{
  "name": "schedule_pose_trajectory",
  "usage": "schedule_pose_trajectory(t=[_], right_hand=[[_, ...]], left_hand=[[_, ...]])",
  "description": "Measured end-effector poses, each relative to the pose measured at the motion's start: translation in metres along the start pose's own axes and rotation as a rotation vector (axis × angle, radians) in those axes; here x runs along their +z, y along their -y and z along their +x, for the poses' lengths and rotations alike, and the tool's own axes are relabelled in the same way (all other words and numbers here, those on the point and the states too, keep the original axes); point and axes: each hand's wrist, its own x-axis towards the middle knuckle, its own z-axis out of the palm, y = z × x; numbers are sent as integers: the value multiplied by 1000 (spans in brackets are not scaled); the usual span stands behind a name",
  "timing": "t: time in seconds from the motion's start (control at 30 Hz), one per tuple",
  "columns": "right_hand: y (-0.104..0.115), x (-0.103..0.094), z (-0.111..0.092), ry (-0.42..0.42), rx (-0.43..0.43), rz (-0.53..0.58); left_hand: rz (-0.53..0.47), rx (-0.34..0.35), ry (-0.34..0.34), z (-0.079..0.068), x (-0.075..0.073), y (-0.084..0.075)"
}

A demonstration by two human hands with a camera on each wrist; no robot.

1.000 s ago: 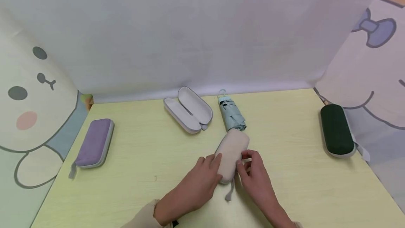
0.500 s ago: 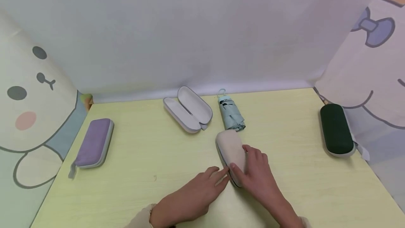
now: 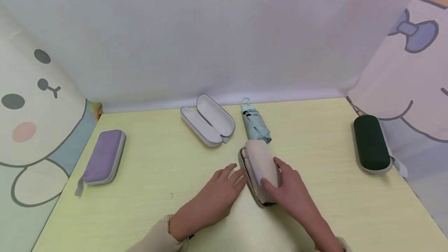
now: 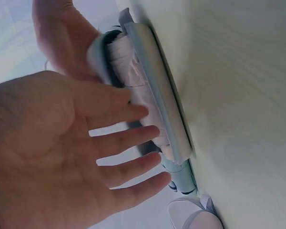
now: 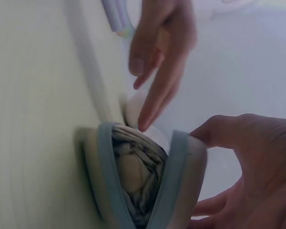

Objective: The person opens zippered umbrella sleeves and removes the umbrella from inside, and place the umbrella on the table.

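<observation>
A beige zip case (image 3: pixel 261 160) lies on the table, partly opened, its lid raised from the left side. My right hand (image 3: pixel 292 189) grips that lid, thumb on one side and fingers on the other. Inside sits a folded umbrella (image 5: pixel 133 174), its round end and gathered cloth showing in the right wrist view. In the head view, my left hand (image 3: pixel 217 195) is beside the case's left edge, fingers outstretched; the left wrist view shows the fingers (image 4: pixel 128 143) spread before the opening. Whether they touch the case I cannot tell.
A light blue folded umbrella (image 3: pixel 256 123) lies just behind the case. Left of it rests an opened pale hard case (image 3: pixel 201 127). A purple case (image 3: pixel 105 158) lies at far left, a dark green case (image 3: pixel 372 143) at far right. A cloth backdrop rises behind the table (image 3: pixel 147 205).
The case has turned, and its lid has gone from shut to raised. My right hand has shifted from the case's side to gripping the lid. My left hand has come off the case's top.
</observation>
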Motion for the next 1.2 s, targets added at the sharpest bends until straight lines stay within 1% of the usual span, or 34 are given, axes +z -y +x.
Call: schedule_pose_trajectory(t=[0.07,0.13,0.2,0.27,0.33,0.43,0.57,0.73,0.87,1.03,1.2], right_hand=[[-6,-7,2,49,48,100],[-12,-13,4,92,83,189],[-17,-18,5,122,102,269],[-22,-21,7,146,108,344],[-26,-23,8,162,110,391],[-31,-27,10,183,104,443],[-38,-30,12,210,107,516],[-43,-31,15,243,104,583],[-44,-30,16,246,109,604],[-46,-29,16,249,111,620],[-48,-29,16,253,105,632]], left_hand=[[20,-12,-27,4,2,2],[6,-8,-53,8,4,5],[-27,11,-74,13,5,7],[-50,40,-92,19,6,10],[-55,79,-101,24,5,13],[-27,145,-114,33,3,15],[-3,233,-114,47,0,16],[-1,343,-79,65,-1,18],[-7,419,-13,79,-4,21],[-37,473,91,95,-9,24],[-84,499,147,107,-10,25]])
